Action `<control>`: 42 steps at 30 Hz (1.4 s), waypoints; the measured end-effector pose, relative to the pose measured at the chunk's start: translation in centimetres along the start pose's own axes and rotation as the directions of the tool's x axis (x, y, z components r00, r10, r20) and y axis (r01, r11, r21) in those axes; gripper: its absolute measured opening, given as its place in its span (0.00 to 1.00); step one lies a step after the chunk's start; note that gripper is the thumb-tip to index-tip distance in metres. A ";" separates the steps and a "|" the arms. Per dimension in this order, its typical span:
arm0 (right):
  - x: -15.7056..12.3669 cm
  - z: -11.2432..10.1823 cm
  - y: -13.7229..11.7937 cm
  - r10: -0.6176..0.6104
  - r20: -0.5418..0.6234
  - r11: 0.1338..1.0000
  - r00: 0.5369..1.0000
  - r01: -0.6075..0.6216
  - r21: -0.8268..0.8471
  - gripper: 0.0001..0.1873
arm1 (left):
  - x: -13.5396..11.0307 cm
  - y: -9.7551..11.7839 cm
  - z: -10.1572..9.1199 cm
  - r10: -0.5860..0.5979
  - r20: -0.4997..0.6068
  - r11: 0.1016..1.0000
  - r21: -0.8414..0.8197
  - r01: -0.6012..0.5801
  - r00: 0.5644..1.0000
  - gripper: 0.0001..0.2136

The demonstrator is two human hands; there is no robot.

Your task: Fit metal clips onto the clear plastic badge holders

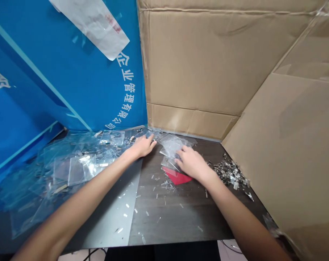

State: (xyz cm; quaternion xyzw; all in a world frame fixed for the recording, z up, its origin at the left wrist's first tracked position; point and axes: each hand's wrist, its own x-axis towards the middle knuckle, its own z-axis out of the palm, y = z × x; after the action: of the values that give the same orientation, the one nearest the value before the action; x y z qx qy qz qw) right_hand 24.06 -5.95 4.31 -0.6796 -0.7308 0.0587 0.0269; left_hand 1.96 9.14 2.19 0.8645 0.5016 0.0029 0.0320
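Note:
Clear plastic sleeves (171, 145) lie in a loose, fanned pile on the dark tabletop, and my right hand (191, 162) rests over their right side. Its fingers are slightly bent and apart, with the tips touching the top sleeves. A red piece (178, 177) sticks out from under the near end of this pile. To the left, my left hand (144, 145) reaches to the back of the table with fingers apart, close to the edge of a larger spread of clear sleeves (80, 168). I see nothing held in it.
Small metal clips (231, 172) are heaped at the right, by a cardboard wall (289, 145). Short clear slivers (157, 195) are scattered over the table. A blue panel (99, 83) with white lettering and a hanging paper (96, 27) stands at the back left.

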 end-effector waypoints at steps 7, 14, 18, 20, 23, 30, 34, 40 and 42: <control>-0.4 -2.8 6.8 0.353 0.194 0.935 0.915 -0.350 -0.051 0.24 | -2.4 1.4 0.6 0.117 0.029 0.993 0.009 -0.117 0.993 0.32; -0.1 -3.1 7.9 0.420 0.306 0.901 0.854 -0.433 -0.030 0.27 | -5.8 3.1 1.2 0.251 -0.002 0.967 -0.044 -0.251 0.968 0.31; 0.2 -3.0 8.2 0.467 0.305 0.878 0.830 -0.476 -0.051 0.20 | -5.3 2.3 0.4 0.283 -0.033 0.952 -0.116 -0.285 0.959 0.23; 0.4 -2.9 8.3 0.485 0.304 0.869 0.820 -0.492 -0.061 0.17 | -3.5 0.9 -0.6 0.206 -0.049 0.968 -0.137 -0.211 0.977 0.17; 0.5 -2.8 8.3 0.496 0.298 0.863 0.816 -0.500 -0.065 0.16 | 0.3 -1.7 -2.3 0.095 -0.101 0.987 -0.120 -0.107 0.990 0.14; 0.4 -3.1 8.2 0.499 0.279 0.862 0.820 -0.503 -0.064 0.19 | 5.8 -5.8 -3.2 -0.036 -0.113 0.993 -0.116 0.023 0.993 0.10; 0.4 -3.1 8.2 0.504 0.285 0.859 0.815 -0.509 -0.064 0.20 | 5.9 -6.7 -2.5 -0.042 -0.105 0.993 -0.113 0.030 0.994 0.09; 0.2 -3.1 8.1 0.506 0.263 0.858 0.822 -0.510 -0.059 0.23 | 4.0 -5.7 -2.6 -0.005 -0.088 0.999 -0.049 0.001 0.996 0.10; 0.1 -3.2 8.0 0.509 0.260 0.857 0.821 -0.512 -0.062 0.23 | 2.6 -4.4 -2.6 0.019 -0.100 0.999 -0.026 -0.022 0.995 0.12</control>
State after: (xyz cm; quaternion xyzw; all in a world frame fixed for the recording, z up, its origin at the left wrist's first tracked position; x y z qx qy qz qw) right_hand 32.32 -5.09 6.46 -0.8359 -0.5187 0.1585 -0.0847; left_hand -0.64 13.71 4.45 0.8679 0.4936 0.0530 0.0184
